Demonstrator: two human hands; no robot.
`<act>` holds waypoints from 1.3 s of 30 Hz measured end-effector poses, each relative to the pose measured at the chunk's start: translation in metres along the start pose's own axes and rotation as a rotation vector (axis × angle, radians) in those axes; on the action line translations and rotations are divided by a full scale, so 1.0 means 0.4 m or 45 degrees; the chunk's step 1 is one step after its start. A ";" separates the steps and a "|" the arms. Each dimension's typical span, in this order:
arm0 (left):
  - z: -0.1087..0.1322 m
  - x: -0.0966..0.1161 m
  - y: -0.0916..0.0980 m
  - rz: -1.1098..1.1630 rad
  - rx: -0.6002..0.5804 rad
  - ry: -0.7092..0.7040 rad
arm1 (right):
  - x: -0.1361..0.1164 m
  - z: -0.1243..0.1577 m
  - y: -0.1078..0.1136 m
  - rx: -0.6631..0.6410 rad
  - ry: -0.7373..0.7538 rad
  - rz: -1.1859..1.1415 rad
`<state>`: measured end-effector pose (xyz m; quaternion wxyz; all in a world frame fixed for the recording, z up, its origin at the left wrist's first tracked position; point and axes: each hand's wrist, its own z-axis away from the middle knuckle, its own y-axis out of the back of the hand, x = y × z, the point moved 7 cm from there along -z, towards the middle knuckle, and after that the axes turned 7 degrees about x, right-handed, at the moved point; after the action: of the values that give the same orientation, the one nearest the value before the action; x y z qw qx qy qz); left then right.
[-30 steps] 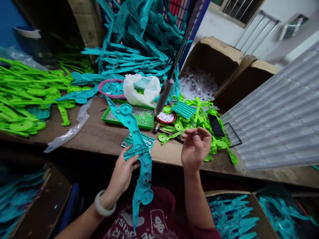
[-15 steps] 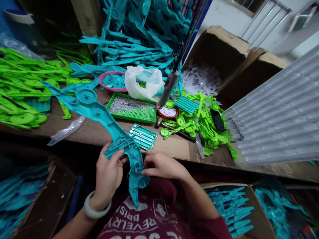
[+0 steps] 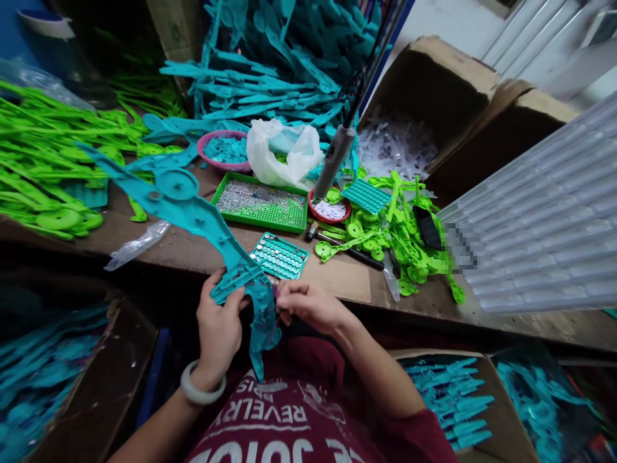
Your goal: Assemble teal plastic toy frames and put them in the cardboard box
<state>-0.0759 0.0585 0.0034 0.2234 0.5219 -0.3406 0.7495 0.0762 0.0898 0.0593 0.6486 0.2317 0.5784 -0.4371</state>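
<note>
My left hand (image 3: pixel 219 325) grips a long teal plastic sword-shaped shell (image 3: pixel 193 215) at its crosspiece, with the blade end slanting up to the left over the bench. My right hand (image 3: pixel 308 305) is pinched against the shell's handle part, right beside the left hand; what its fingertips hold is too small to make out. Thin red wires show inside the shell near the pinch. A small teal tray of round button cells (image 3: pixel 279 256) lies on the bench just beyond both hands.
A green tray of screws (image 3: pixel 263 206), a hanging electric screwdriver (image 3: pixel 335 154), a white plastic bag (image 3: pixel 284 154) and loose green parts (image 3: pixel 390 238) sit on the wooden bench (image 3: pixel 193 247). Piles of green and teal shells lie behind. Cardboard boxes stand right and below.
My right hand came down from above the green parts to the shell's handle and now pinches there. The shell swung so its blade points up-left.
</note>
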 end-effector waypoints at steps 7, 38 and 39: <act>-0.035 -0.036 0.057 0.011 0.017 0.054 | -0.146 0.002 0.177 0.800 0.454 -0.082; 0.038 -0.052 0.058 -0.248 -0.714 0.009 | -0.157 -0.199 0.008 0.125 0.368 1.523; 0.035 -0.038 0.058 -0.215 -0.691 0.016 | -0.133 -0.231 0.007 0.205 0.372 1.650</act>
<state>-0.0778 0.0330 -0.0140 0.4187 0.4648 -0.4828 0.6129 0.0305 0.1817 0.0889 0.6757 0.6368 0.3698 0.0348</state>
